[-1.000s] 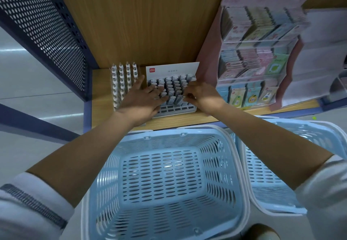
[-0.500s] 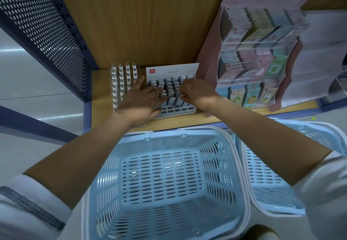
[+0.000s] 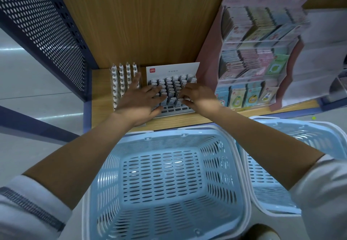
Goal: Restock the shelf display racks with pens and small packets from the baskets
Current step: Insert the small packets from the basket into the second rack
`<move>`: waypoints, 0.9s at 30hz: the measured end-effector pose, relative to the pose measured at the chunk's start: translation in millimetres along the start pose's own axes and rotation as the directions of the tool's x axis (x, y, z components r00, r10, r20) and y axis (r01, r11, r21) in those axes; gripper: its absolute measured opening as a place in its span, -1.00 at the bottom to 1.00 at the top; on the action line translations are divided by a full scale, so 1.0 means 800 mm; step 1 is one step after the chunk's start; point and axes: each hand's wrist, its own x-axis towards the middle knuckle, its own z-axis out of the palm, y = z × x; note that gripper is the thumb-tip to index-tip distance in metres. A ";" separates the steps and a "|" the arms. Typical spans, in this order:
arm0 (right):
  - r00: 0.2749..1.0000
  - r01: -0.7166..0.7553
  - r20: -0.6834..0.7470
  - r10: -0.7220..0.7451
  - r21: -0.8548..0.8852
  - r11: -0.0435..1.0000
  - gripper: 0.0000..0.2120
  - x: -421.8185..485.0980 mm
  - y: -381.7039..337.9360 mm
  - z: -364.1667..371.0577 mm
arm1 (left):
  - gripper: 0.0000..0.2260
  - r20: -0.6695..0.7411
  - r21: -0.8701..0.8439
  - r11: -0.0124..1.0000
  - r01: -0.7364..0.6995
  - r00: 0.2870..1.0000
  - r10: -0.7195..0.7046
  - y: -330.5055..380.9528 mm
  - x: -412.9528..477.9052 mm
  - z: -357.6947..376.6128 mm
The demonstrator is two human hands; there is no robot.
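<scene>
Little has moved; left hand (image 3: 139,102) flat on pens (image 3: 171,87), right hand (image 3: 200,97) pinches one; rack (image 3: 174,110) nearly full, basket (image 3: 169,129) empty

My basket (image 3: 221,164) at six o'clock is pale blue, slotted all over, white-rimmed. The shelf (image 3: 178,121) is honey wood-grain. The side panel (image 3: 47,23) at ten o'clock is dark blue, perforated. The packet rack (image 3: 208,57) at two o'clock is pink.

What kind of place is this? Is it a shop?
Most likely a stationery shop. A wooden shelf holds a rack of pens and a pink stand full of sticker packets, and two blue shopping baskets sit in front of it.
</scene>
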 end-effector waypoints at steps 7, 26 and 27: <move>0.992 -0.039 -0.119 0.045 0.051 0.998 -0.85 -0.001 0.000 0.004 | -0.51 -0.016 -0.016 1.000 -0.006 1.000 0.006 -0.002 0.001 0.001; 0.998 0.015 -0.066 -0.003 0.193 0.981 -0.92 0.019 -0.002 0.009 | -0.54 -0.033 0.009 1.000 -0.006 0.999 0.007 -0.001 0.000 -0.001; 0.998 0.012 -0.059 -0.001 0.181 0.983 -0.94 0.024 -0.005 0.010 | -0.54 -0.032 0.014 1.000 -0.007 0.999 0.007 -0.001 0.000 0.000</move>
